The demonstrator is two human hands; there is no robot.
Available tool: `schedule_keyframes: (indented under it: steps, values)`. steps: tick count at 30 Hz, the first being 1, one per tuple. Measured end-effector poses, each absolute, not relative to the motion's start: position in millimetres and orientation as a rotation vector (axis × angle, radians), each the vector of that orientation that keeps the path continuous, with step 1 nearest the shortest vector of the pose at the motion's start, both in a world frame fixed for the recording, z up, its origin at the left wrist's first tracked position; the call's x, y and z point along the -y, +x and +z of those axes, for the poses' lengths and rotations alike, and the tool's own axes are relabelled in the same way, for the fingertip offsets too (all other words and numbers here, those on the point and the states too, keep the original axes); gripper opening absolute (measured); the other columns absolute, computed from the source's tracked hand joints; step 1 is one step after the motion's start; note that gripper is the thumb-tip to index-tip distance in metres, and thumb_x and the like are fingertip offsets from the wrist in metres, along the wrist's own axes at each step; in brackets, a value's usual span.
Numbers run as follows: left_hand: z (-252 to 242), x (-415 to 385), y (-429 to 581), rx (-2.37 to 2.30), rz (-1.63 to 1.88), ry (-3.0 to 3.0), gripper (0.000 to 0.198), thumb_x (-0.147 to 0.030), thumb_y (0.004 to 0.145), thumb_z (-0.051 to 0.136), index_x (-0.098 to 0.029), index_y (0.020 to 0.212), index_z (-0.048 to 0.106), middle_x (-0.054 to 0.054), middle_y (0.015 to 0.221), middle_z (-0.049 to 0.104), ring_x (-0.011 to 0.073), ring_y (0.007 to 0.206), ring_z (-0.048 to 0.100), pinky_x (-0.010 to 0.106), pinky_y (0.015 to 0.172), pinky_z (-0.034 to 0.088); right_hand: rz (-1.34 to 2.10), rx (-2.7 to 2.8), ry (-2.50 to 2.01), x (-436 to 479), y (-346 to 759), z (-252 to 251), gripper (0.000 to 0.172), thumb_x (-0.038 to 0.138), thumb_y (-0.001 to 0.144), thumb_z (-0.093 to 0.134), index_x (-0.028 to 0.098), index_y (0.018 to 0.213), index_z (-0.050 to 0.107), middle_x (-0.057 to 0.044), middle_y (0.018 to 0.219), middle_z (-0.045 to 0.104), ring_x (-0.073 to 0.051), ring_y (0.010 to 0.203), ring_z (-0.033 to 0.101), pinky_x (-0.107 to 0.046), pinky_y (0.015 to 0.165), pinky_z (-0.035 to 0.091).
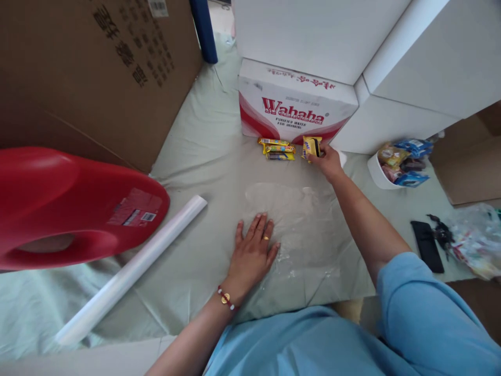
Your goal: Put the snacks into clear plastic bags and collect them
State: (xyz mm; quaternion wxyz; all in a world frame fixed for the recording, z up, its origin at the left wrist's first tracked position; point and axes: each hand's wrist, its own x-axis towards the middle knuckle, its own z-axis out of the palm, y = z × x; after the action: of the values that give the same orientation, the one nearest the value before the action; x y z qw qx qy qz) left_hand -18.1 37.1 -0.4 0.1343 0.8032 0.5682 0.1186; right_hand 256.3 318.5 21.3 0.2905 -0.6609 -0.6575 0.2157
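My left hand [253, 249] lies flat with its fingers spread on the near edge of a clear plastic bag [301, 219] spread on the pale green cloth. My right hand [327, 161] reaches to the far side and pinches a yellow snack packet [312, 147]. Left of it lie several more yellow snack packets [277, 149] in a small pile, right against the foot of a white and red Wahaha carton [293, 107].
A red plastic tub [66, 203] and a white roll [133, 266] lie at the left, with a big brown carton [97, 68] behind. White boxes [410, 78] stand at the back right. A white bowl of snacks [399, 164], a black case [427, 245] and a plastic bag [475, 240] sit at the right.
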Motion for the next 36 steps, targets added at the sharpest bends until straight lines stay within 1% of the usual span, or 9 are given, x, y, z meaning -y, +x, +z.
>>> schedule_keyframes:
  steps: [3, 7, 10, 16, 20, 23, 27, 32, 36]
  values:
    - [0, -37, -18, -1.648, 0.343, 2.332, 0.060, -0.048, 0.109, 0.037, -0.017, 0.160, 0.045, 0.012, 0.173, 0.034, 0.0293, 0.161, 0.030, 0.062, 0.134, 0.010, 0.418, 1.813, -1.859, -282, 281, 41, 0.054, 0.057, 0.080, 0.071, 0.014, 0.113, 0.068, -0.010, 0.098, 0.069, -0.021, 0.078, 0.062, -0.036, 0.073, 0.053]
    - [0, -36, -17, -1.645, 0.345, 2.345, 0.060, -0.047, 0.109, 0.037, -0.017, 0.161, 0.044, 0.012, 0.173, 0.033, 0.0293, 0.162, 0.029, 0.062, 0.133, 0.010, -0.004, 2.114, -1.921, -214, 332, 66, 0.057, 0.046, 0.081, 0.073, 0.016, 0.129, 0.062, -0.020, 0.131, 0.061, -0.034, 0.108, 0.064, -0.045, 0.086, 0.056]
    - [-1, -36, -17, -1.646, 0.350, 2.358, 0.059, -0.046, 0.109, 0.038, -0.018, 0.161, 0.043, 0.013, 0.173, 0.033, 0.0302, 0.162, 0.029, 0.063, 0.133, 0.010, -0.176, 2.344, -2.036, -155, 362, 72, 0.060, 0.038, 0.085, 0.068, 0.016, 0.140, 0.056, -0.023, 0.141, 0.055, -0.040, 0.115, 0.063, -0.051, 0.086, 0.058]
    - [-2, -39, -17, -1.648, 0.360, 2.350, 0.060, -0.045, 0.108, 0.039, -0.017, 0.160, 0.045, 0.016, 0.171, 0.036, 0.0331, 0.159, 0.034, 0.066, 0.131, 0.013, 0.155, 2.551, -1.878, -68, 379, 54, 0.056, 0.039, 0.091, 0.062, 0.020, 0.143, 0.054, -0.021, 0.144, 0.055, -0.038, 0.115, 0.067, -0.050, 0.083, 0.062]
    - [1, -40, -16, -1.654, 0.351, 2.354, 0.059, -0.046, 0.107, 0.039, -0.017, 0.159, 0.047, 0.017, 0.170, 0.039, 0.0341, 0.158, 0.036, 0.066, 0.130, 0.015, 0.379, 2.307, -1.825, -71, 400, 47, 0.051, 0.045, 0.090, 0.064, 0.020, 0.134, 0.059, -0.017, 0.123, 0.065, -0.032, 0.108, 0.069, -0.046, 0.085, 0.061]
    - [1, -40, -16, -1.666, 0.334, 2.368, 0.059, -0.046, 0.107, 0.039, -0.017, 0.158, 0.048, 0.017, 0.170, 0.039, 0.0342, 0.158, 0.036, 0.066, 0.130, 0.016, 0.363, 2.162, -1.962, -96, 414, 48, 0.052, 0.044, 0.086, 0.068, 0.016, 0.130, 0.063, -0.016, 0.114, 0.068, -0.031, 0.101, 0.070, -0.043, 0.083, 0.060]
    - [0, -40, -16, -1.676, 0.327, 2.381, 0.060, -0.046, 0.107, 0.039, -0.016, 0.158, 0.047, 0.017, 0.170, 0.039, 0.0342, 0.158, 0.036, 0.066, 0.130, 0.017, 0.376, 2.291, -2.120, -127, 408, 54, 0.055, 0.039, 0.084, 0.073, 0.018, 0.134, 0.064, -0.016, 0.123, 0.067, -0.033, 0.109, 0.069, -0.043, 0.090, 0.058]
    - [2, -39, -15, -1.672, 0.349, 2.370, 0.059, -0.047, 0.107, 0.039, -0.018, 0.158, 0.048, 0.016, 0.169, 0.041, 0.0334, 0.157, 0.038, 0.064, 0.131, 0.016, 0.283, 2.491, -2.175, -142, 385, 58, 0.086, 0.043, 0.073, 0.086, 0.022, 0.150, 0.054, -0.018, 0.146, 0.060, -0.037, 0.118, 0.066, -0.043, 0.089, 0.058]
    - [3, -40, -15, -1.676, 0.357, 2.361, 0.060, -0.048, 0.108, 0.039, -0.020, 0.160, 0.046, 0.016, 0.168, 0.043, 0.0327, 0.157, 0.038, 0.064, 0.131, 0.017, 0.279, 2.518, -2.133, -146, 378, 52, 0.069, 0.038, 0.079, 0.080, 0.023, 0.143, 0.060, -0.014, 0.130, 0.072, -0.035, 0.114, 0.068, -0.041, 0.087, 0.056]
